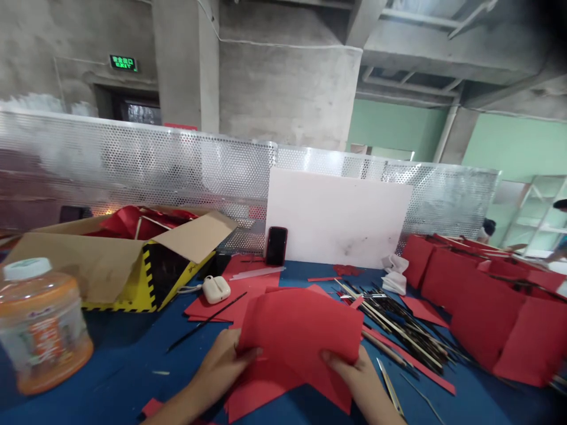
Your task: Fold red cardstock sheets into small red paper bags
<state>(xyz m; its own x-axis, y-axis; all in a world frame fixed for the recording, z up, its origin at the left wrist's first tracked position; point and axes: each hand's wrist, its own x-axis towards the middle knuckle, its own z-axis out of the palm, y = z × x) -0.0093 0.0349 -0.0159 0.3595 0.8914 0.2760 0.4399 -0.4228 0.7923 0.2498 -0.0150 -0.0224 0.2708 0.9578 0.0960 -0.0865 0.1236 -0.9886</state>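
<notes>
Between my two hands is a red paper sheet (305,324), raised a little over the blue table. My left hand (230,357) grips its left edge, thumb on top and the other fingers hidden beneath. At the lower right edge my right hand (348,369) pinches it the same way. More red sheets (261,389) lie under and in front of it, fanned at angles; how many are held together I cannot tell. Left of the sheets rest a thin dark stick (206,321) and a white earphone case (216,290) on red paper.
On the left stand a bottle with orange contents (46,330) and an open cardboard box (88,260). A phone (276,246) leans against a white board (332,218). To the right are thin sticks (398,321), a utility knife (390,386) and several red paper bags (478,301).
</notes>
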